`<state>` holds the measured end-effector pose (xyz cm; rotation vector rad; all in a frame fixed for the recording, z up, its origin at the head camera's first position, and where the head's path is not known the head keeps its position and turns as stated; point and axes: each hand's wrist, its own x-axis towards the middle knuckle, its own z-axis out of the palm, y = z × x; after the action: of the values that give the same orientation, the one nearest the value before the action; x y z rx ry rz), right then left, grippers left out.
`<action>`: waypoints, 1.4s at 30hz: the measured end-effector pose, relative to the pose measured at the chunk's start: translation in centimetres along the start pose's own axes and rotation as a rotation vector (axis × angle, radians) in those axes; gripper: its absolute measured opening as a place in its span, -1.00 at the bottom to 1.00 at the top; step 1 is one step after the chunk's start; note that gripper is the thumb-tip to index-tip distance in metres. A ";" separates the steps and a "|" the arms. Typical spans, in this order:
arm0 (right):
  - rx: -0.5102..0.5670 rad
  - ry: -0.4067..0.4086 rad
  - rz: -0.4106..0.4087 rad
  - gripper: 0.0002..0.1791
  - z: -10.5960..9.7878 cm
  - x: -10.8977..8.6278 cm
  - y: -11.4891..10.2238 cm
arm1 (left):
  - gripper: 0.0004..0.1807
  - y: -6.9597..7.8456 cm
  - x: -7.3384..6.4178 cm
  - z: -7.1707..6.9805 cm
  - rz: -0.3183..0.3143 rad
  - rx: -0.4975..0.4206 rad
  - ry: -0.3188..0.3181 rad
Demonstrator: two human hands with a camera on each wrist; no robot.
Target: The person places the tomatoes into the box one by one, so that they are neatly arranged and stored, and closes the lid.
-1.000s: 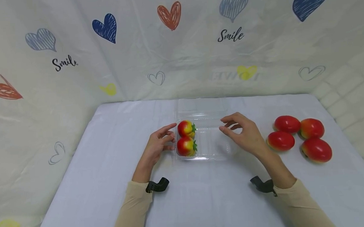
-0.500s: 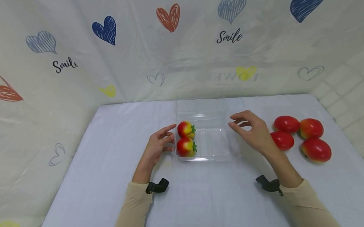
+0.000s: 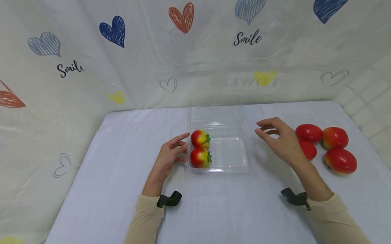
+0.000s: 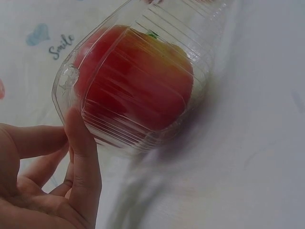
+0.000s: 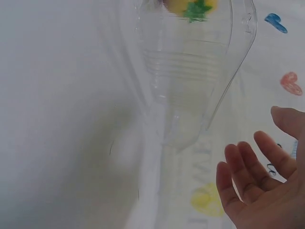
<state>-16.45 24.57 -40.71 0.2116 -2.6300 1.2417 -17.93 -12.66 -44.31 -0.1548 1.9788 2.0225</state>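
My left hand [image 3: 169, 154] is at the left side of a clear plastic box [image 3: 228, 153], its fingers loosely bent and a little apart, with a fingertip touching the rim. The box stands in the middle of the table [image 3: 214, 211], which is covered with a white cloth, and its lid [image 3: 216, 116] lies back on the far side. Two red-and-yellow fruits sit in the left part of the box, one behind the other and touching: a far fruit [image 3: 198, 138] and a near fruit [image 3: 199, 157], both with green leaves facing right.

My right hand [image 3: 282, 140] is just right of the box, thumb and fingers curved and spread, with a gap between their tips. It covers part of the nearest of four red fruits [image 3: 340, 161] grouped on the right of the table; that partly hidden one [image 3: 309, 150] is at the group's near left.

I wear beige sleeves [image 3: 144, 219] and a black band [image 3: 169, 199] at each wrist. Beyond the table hangs a pale curtain [image 3: 206, 64] printed with hearts and "Smile".
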 end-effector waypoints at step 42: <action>-0.077 0.070 0.166 -0.46 -3.4 0.0 3.6 | -0.58 0.1 0.0 0.0 -0.003 -0.013 -0.007</action>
<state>-16.77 29.52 -41.26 -0.0635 -2.6733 1.1703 -17.94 -12.67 -44.23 -0.1537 1.9607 2.0313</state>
